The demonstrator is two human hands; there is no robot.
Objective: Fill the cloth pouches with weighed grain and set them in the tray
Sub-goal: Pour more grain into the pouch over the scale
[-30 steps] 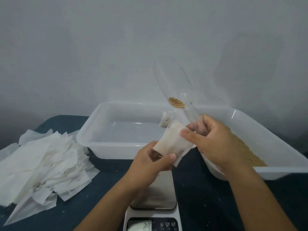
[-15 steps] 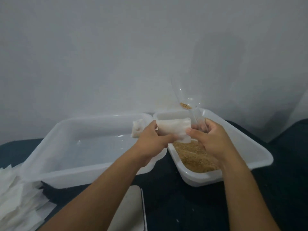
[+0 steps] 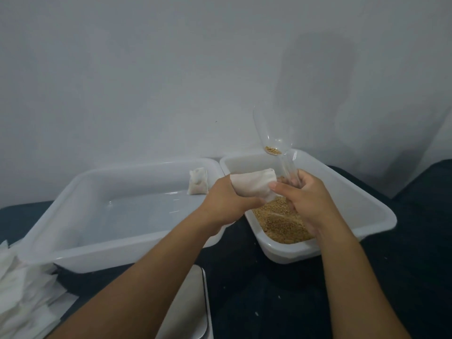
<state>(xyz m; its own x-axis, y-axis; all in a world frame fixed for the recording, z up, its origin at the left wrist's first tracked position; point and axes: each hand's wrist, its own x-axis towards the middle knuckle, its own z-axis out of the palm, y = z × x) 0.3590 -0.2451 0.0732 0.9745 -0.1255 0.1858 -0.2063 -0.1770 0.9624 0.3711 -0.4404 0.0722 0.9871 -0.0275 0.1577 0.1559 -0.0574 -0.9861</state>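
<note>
While left hand (image 3: 226, 200) is gripping cloth pouch (image 3: 254, 184) mid-frame, right hand (image 3: 309, 199) is pinching its edge and holding clear scoop (image 3: 275, 135) over grain tray (image 3: 347, 196).

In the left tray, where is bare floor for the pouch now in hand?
Nearly all of the left tray floor is bare; one filled pouch leans in its far right corner. The held pouch hangs over the grain tray.

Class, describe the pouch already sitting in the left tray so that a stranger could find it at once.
Start at the left tray, the one with no grain in it. Look to its far right corner, where a small filled pouch stands against the wall. Unlike the pouch gripped in the hands, nothing touches it, and it is plump, unlike the flat cloth pieces.
</note>
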